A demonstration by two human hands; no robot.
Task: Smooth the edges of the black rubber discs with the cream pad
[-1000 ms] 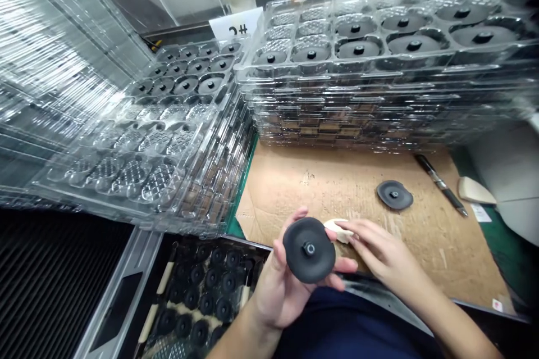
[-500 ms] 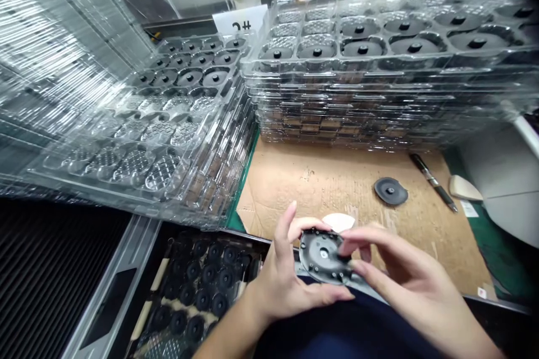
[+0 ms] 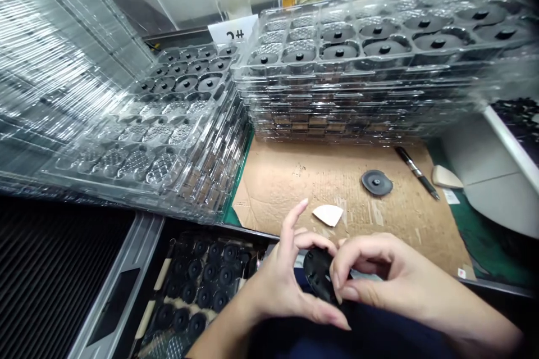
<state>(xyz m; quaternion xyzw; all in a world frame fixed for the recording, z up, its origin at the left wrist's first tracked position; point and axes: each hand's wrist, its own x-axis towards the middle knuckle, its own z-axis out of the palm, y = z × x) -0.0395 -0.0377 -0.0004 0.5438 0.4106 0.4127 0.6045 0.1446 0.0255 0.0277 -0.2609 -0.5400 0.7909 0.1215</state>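
Note:
A round black plastic part is tilted between my two hands. My right hand pinches its right edge with thumb and fingertips. Curved loosely around its left side is my left hand, fingers at the upper edge and thumb below, the index finger raised. Contact under the part is partly hidden. On the cardboard sheet beyond lie a similar dark disc with a central knob and a white wedge-shaped pad.
Stacked clear trays holding black discs stand behind, and another tray stack stands left. A tray of black parts sits lower left. A pen, a second pale wedge and a white bin are right.
The black part has turned from showing its studded face to a steep tilt. My right hand has closed on its edge. The view has shifted slightly, showing more of the bin and white pad.

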